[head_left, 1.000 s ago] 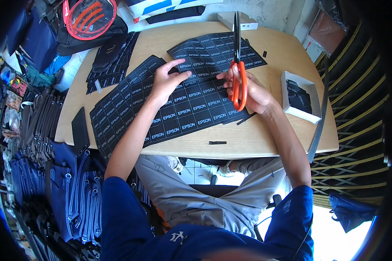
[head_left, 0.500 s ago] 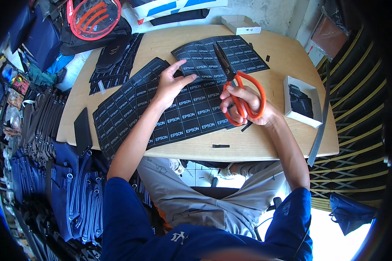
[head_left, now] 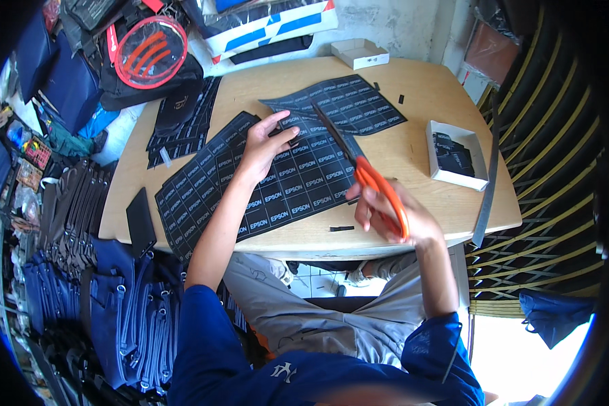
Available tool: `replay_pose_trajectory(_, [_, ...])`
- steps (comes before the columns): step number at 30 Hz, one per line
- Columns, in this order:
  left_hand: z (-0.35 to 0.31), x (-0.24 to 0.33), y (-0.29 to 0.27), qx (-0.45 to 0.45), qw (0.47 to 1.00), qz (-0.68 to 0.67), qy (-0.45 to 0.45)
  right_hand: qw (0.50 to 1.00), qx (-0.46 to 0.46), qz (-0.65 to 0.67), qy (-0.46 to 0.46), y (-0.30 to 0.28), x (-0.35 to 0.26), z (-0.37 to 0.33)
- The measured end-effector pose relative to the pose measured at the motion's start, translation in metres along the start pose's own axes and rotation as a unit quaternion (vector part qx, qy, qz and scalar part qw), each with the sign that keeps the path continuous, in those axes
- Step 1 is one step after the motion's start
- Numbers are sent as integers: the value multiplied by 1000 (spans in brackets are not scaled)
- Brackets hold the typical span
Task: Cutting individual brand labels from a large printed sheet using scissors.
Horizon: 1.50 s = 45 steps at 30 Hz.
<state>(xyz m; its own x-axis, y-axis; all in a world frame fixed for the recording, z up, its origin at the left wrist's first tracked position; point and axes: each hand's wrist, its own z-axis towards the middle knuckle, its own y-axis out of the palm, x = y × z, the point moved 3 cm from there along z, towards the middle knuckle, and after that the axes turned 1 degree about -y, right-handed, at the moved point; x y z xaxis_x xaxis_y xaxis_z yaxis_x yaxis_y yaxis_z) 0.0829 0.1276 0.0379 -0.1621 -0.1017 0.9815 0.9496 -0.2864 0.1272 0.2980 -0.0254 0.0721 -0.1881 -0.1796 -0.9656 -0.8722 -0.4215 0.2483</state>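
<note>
My left hand reaches over the table, its thumb and forefinger pinching the near-left edge of a black sheet printed with a grid of pale labels. In my right hand are scissors with orange handles, the fingers through the loops. Their dark blades point away and to the left, across the near part of the held sheet, and look closed or nearly so. Beneath and nearer lie more printed black sheets, overlapping one another. Part of my right fingers is hidden behind the handles.
To the right, a white box holds dark cut pieces, beside a long metal strip. Another white box stands at the back. Dark scraps lie near the front edge. Dark pieces are stacked far left; a black slab overhangs the edge.
My right hand has drawn nearer to me with the scissors, and the blades have turned further left and closed up. My left hand stays at the sheet's edge. The whole view has shifted slightly.
</note>
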Motion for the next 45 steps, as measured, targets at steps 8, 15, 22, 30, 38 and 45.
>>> replay_pose_trajectory(8, [-29,41,13,-16,998,0,-60,999,13,47,4,33,33,-65])
replay_pose_trajectory(15, [-113,44,24,18,995,96,-35,995,-9,88,45,60,79,-104])
replay_pose_trajectory(22, [-182,12,24,5,994,73,-85,985,-117,94,81,75,125,-137])
replay_pose_trajectory(30, [-217,2,33,86,989,109,-45,950,-133,241,149,92,155,-163])
replay_pose_trajectory(38, [-238,-8,39,219,971,97,8,979,-149,109,89,90,158,-167])
replay_pose_trajectory(45, [-251,-30,42,246,968,-6,-46,975,-118,145,123,93,167,-164])
